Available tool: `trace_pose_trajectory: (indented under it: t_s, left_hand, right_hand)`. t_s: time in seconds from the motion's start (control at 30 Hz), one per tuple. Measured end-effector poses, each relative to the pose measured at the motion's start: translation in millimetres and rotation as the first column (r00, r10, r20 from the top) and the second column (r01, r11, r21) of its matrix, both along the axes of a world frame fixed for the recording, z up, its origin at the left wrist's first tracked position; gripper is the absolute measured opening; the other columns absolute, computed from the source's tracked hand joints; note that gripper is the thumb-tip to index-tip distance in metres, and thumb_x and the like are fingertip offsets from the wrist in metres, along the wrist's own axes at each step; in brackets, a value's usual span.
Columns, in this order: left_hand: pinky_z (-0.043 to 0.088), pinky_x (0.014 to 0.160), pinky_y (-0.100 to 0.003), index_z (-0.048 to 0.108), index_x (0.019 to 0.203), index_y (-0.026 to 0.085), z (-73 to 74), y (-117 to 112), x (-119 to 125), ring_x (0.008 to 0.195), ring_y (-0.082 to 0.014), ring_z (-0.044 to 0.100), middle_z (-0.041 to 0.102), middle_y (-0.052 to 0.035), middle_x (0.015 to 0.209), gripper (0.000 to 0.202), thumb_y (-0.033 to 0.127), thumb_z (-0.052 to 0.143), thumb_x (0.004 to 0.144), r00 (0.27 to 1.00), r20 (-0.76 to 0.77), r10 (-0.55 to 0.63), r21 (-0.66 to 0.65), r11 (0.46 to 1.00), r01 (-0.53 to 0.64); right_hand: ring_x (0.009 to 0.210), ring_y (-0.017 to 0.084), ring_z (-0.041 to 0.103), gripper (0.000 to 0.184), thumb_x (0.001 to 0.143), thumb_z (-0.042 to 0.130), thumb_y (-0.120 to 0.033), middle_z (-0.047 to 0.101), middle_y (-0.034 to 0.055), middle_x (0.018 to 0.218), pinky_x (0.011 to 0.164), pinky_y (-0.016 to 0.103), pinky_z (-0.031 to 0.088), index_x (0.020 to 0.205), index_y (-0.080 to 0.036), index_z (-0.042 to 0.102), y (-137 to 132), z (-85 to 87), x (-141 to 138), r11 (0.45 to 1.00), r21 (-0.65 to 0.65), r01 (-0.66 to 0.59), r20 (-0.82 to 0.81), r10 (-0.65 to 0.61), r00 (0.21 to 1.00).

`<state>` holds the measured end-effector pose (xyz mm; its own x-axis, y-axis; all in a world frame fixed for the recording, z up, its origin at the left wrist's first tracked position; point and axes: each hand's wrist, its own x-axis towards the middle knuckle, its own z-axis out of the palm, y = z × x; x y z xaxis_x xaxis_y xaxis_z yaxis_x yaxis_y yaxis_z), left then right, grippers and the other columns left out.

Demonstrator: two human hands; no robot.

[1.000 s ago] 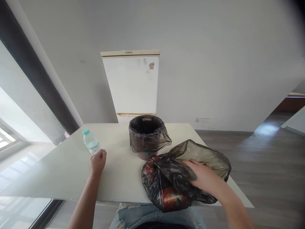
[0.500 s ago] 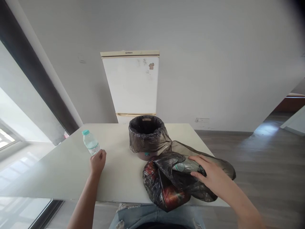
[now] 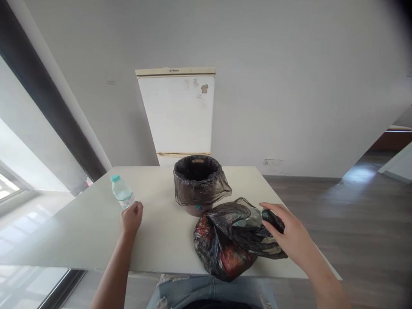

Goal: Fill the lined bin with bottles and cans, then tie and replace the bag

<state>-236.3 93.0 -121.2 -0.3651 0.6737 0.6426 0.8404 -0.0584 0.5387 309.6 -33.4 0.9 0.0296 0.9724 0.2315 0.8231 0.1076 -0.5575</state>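
Note:
My right hand [image 3: 288, 229] is closed around a dark, bunched end of a black plastic garbage bag [image 3: 230, 253]. The bag lies at the table's front edge, full of rubbish. Red-and-orange wrapping shows through its thin film, and a clear plastic bottle [image 3: 247, 219] shows beside my right fingertips. My left hand [image 3: 131, 216] rests on the table as a fist, with nothing visible in it. Just behind that fist stands a water bottle [image 3: 121, 191] with a turquoise cap, its base hidden by the hand.
A bin [image 3: 195, 210] lined with a black bag stands mid-table, behind the full bag. The white table [image 3: 161, 244] ends close to my lap. Beyond it, a white fridge [image 3: 178, 116] is against the grey wall.
My right hand has moved slightly right and closed on the bag. The bag's loose film, earlier spread to the right and reaching the bin liner, is now gathered in, apart from the liner.

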Motion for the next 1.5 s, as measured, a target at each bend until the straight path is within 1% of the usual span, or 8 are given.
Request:
trace_pose_trajectory:
  t_s: [0.3,0.57,0.73,0.83,0.97,1.13,1.37,1.5]
  left_hand:
    - [0.027,0.059,-0.025,0.033,0.059,0.021,2.5,0,1,0.056,-0.0113,0.025,0.026,0.0047,0.057,0.037,0.038,0.047,0.089,1.000,-0.013,-0.004,0.006,1.000,0.004]
    - [0.027,0.059,-0.025,0.031,0.059,0.021,2.1,0,1,0.056,-0.0112,0.023,0.024,0.0051,0.057,0.037,0.037,0.048,0.088,1.000,-0.011,-0.008,0.008,1.000,0.008]
    - [0.027,0.059,-0.025,0.031,0.059,0.022,3.7,-1,2,0.057,-0.0115,0.023,0.023,0.0049,0.057,0.037,0.037,0.048,0.089,1.000,-0.003,-0.007,0.001,1.000,0.007]
    - [0.026,0.059,-0.025,0.031,0.059,0.021,3.5,-1,2,0.057,-0.0117,0.023,0.023,0.0049,0.058,0.037,0.036,0.048,0.088,1.000,0.000,-0.001,0.001,1.000,0.001]
    - [0.027,0.059,-0.025,0.031,0.059,0.022,2.7,-1,1,0.058,-0.0119,0.022,0.022,0.0051,0.059,0.037,0.035,0.047,0.089,1.000,0.003,0.005,-0.007,1.000,-0.005]
    - [0.027,0.059,-0.025,0.032,0.060,0.022,1.2,0,0,0.057,-0.0114,0.024,0.023,0.0048,0.058,0.038,0.037,0.046,0.091,1.000,0.001,0.000,-0.009,1.000,0.000]
    - [0.027,0.058,-0.025,0.032,0.059,0.021,0.2,1,-1,0.056,-0.0111,0.024,0.024,0.0048,0.057,0.037,0.037,0.048,0.089,1.000,0.003,-0.006,0.004,1.000,0.006]
    - [0.027,0.059,-0.025,0.032,0.059,0.021,2.4,0,0,0.056,-0.0112,0.024,0.024,0.0048,0.057,0.037,0.037,0.048,0.089,1.000,0.000,-0.007,0.003,1.000,0.007]
  right_hand:
    - [0.115,0.032,0.067,0.038,0.094,0.055,-0.052,0.063,0.0097,0.131,0.088,0.039,0.057,0.125,-0.032,0.065,0,-14.4,9,0.998,-0.054,0.033,0.010,-0.033,0.999]
    - [0.134,0.028,0.058,0.048,0.097,0.031,-0.024,0.058,0.0078,0.148,0.110,0.041,0.049,0.133,-0.030,0.061,-5,-23.5,13,0.993,-0.111,-0.048,-0.095,0.038,0.995]
    - [0.147,0.027,0.047,0.068,0.081,0.041,-0.017,0.052,0.0043,0.156,0.119,0.043,0.040,0.146,-0.032,0.053,-5,-40.0,14,0.980,-0.192,-0.045,-0.213,0.004,0.977]
    - [0.145,0.027,0.049,0.079,0.073,0.048,-0.018,0.056,0.0064,0.152,0.113,0.042,0.046,0.152,-0.031,0.048,-4,-47.0,20,0.969,-0.229,-0.090,-0.391,-0.007,0.920]
    - [0.131,0.031,0.060,0.055,0.085,0.062,-0.038,0.064,0.0090,0.140,0.105,0.039,0.051,0.139,-0.028,0.060,-1,-49.8,26,0.980,-0.191,-0.052,-0.530,-0.059,0.846]
    - [0.119,0.033,0.065,0.050,0.085,0.069,-0.058,0.070,0.0097,0.128,0.099,0.040,0.051,0.124,-0.027,0.068,4,-55.2,29,0.983,-0.160,0.089,-0.402,-0.148,0.904]
    - [0.119,0.032,0.068,0.041,0.084,0.065,-0.048,0.074,0.0069,0.129,0.096,0.040,0.054,0.120,-0.028,0.069,15,-77.8,33,0.985,-0.170,0.029,-0.203,-0.063,0.977]
    - [0.121,0.032,0.069,0.039,0.083,0.064,-0.044,0.075,0.0061,0.129,0.101,0.041,0.053,0.118,-0.029,0.070,16,-78.7,26,0.979,-0.204,-0.003,-0.059,-0.009,0.998]
